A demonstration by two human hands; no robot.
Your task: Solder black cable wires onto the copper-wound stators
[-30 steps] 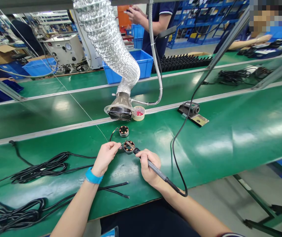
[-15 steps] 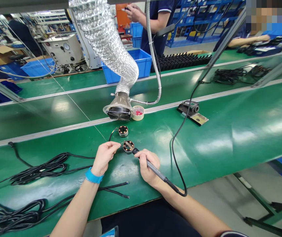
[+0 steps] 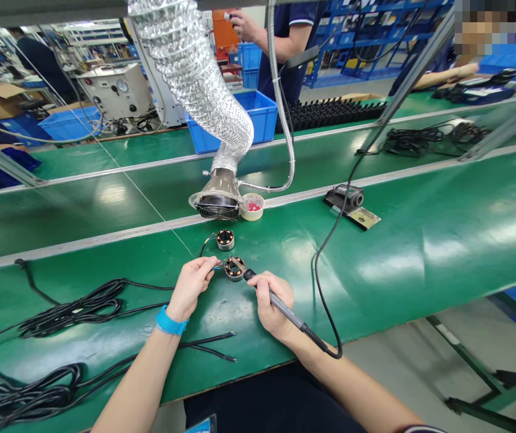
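My left hand [image 3: 198,278], a blue band at its wrist, pinches a thin wire that runs to a ring-shaped motor coil [image 3: 234,269] on the green bench. A soldering iron [image 3: 282,308] is gripped in my right hand [image 3: 274,304], and its tip rests at the top of that coil. Just behind lies a second ring coil [image 3: 225,240] with coloured wires at its left. Black cables [image 3: 77,308] reach in from the left toward my left hand.
A fume hood [image 3: 217,198] on a silver duct hangs behind the coils, beside a round tub [image 3: 252,207]. A metal iron stand [image 3: 352,204] is at the right. Loose cable ends [image 3: 213,352] lie near the front edge. People work beyond the bench.
My left hand has shifted slightly left, and a bit of blue wire now shows beside its fingertips. At the back right, a person's hand has moved left.
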